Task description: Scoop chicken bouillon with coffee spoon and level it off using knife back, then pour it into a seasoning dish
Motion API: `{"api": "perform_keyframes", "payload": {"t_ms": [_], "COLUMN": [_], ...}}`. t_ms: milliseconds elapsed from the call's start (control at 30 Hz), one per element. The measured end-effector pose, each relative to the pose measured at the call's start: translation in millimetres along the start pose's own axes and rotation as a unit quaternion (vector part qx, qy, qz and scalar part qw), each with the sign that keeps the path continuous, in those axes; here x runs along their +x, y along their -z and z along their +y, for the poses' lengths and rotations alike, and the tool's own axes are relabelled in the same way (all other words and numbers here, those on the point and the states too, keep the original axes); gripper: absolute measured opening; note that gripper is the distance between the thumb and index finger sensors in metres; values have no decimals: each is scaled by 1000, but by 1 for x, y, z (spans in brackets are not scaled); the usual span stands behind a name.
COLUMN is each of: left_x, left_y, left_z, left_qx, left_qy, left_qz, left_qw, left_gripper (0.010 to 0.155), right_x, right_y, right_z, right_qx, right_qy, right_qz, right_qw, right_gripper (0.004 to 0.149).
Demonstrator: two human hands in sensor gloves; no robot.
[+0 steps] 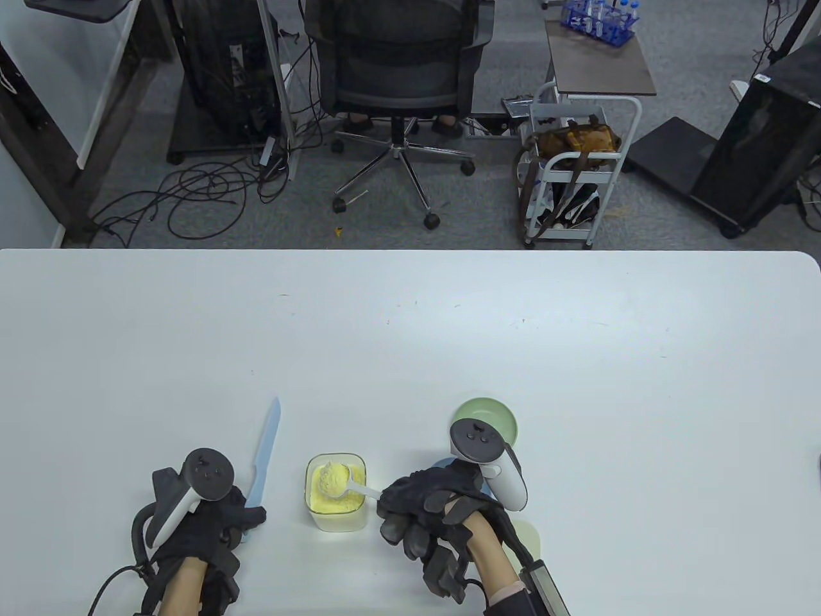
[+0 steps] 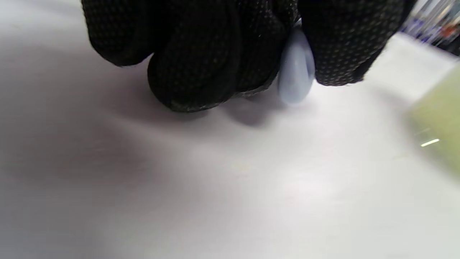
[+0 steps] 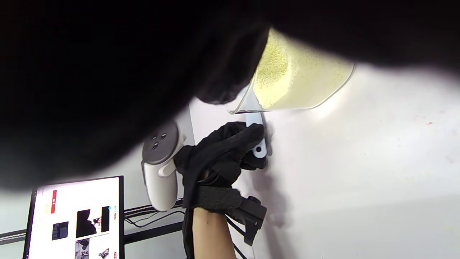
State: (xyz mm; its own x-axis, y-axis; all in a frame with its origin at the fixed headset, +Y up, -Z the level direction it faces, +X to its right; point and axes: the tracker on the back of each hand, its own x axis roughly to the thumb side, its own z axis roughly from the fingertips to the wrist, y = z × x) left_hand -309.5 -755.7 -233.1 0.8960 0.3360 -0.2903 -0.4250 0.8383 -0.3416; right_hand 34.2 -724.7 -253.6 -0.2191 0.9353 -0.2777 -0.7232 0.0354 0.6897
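Note:
A clear tub of yellow chicken bouillon (image 1: 337, 507) stands near the table's front edge. The white coffee spoon (image 1: 335, 480), heaped with powder, sits just over the tub, and my right hand (image 1: 403, 507) pinches its handle from the right. My left hand (image 1: 234, 521) grips the handle of the pale blue knife (image 1: 265, 457), whose blade lies on the table pointing away, left of the tub. The handle end (image 2: 296, 73) shows between the gloved fingers (image 2: 201, 61). The right wrist view shows the tub (image 3: 298, 82), my left hand (image 3: 222, 154) and the knife handle (image 3: 259, 149). The green seasoning dish (image 1: 497, 414) stands behind my right hand, partly hidden by its tracker.
A pale green object (image 1: 530, 538) lies right of my right wrist, and a blue edge (image 1: 441, 463) peeks out under that hand. The white table (image 1: 410, 333) stretches far beyond. An office chair (image 1: 397, 58) and a cart (image 1: 571, 173) stand behind it.

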Motion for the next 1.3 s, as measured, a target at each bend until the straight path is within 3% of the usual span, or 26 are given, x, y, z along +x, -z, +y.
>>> {"api": "perform_keyframes", "payload": {"t_ms": [133, 233, 333, 400, 567, 867, 1167, 1300], "left_x": [22, 37, 51, 58, 61, 50, 39, 22], "left_y": [-48, -63, -61, -60, -58, -50, -52, -41], "left_z": [36, 36, 25, 18, 12, 15, 28, 29], "left_qx": [70, 1, -78, -89, -62, -54, -14, 37], "left_qy": [-114, -162, -179, -158, -74, -43, -77, -105], "left_qz": [-161, -262, -311, -310, -261, -214, -211, -143], "left_qw": [978, 951, 930, 933, 960, 974, 974, 983], "left_gripper": [47, 47, 47, 47, 47, 47, 46, 46], "right_x": [-1, -2, -2, -2, 0, -3, -5, -5], "right_y": [-1, -1, -1, -1, -1, -7, -12, -11], "right_z": [-3, -4, -2, 0, 2, 2, -3, -3], "right_qx": [-4, -5, -1, 2, 7, 3, -5, -3], "right_qy": [9, 15, 22, 26, 25, 24, 30, 35], "right_qz": [-4, -2, -6, -9, -13, -12, -19, -22], "right_qw": [1000, 1000, 1000, 1000, 1000, 1000, 999, 999], "right_gripper": [44, 44, 44, 44, 44, 44, 44, 44]}}
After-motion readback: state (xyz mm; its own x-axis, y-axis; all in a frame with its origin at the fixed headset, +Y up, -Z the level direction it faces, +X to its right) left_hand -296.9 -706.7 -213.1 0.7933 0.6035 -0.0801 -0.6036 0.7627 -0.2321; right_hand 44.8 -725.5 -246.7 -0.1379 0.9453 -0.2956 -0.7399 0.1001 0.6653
